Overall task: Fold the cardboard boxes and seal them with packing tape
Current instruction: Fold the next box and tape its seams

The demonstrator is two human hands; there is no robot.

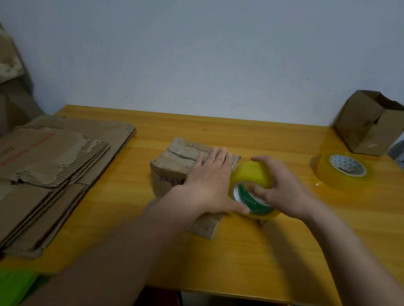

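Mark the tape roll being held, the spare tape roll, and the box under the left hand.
held tape roll [253, 171], head view, yellow outer band.
spare tape roll [329, 176], head view, yellow side wall.
box [179, 159], head view, top flap.

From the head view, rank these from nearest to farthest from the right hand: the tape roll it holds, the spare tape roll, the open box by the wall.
1. Held tape roll, gripped by the right hand.
2. Spare tape roll, flat on the table, farther right.
3. Open box, far right corner.
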